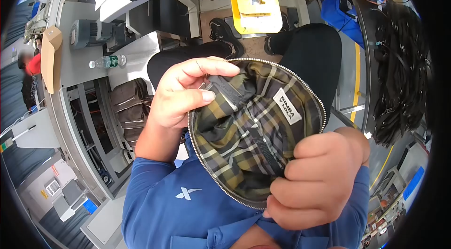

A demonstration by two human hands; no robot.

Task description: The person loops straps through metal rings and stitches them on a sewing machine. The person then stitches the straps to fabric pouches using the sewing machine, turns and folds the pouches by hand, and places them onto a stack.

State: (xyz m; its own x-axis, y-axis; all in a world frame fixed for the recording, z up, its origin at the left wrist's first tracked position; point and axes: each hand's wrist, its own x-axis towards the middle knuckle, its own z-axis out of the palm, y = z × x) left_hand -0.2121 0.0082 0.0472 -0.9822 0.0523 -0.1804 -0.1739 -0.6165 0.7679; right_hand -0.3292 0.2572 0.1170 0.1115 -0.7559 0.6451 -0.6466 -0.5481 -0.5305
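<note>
the outer side of the round zippered pouch (225, 155) is hidden, and the right hand (312, 178) covers part of its rim, its own fingertips mostly curled out of sight. some fingers of the left hand (181, 91) are hidden too. the top edge cuts off the machine above the yellow plate (256, 21), whose handwriting is too small to read surely. a person (32, 63) at far left is blurred. the bottle label (112, 61) is too small to read.
</note>
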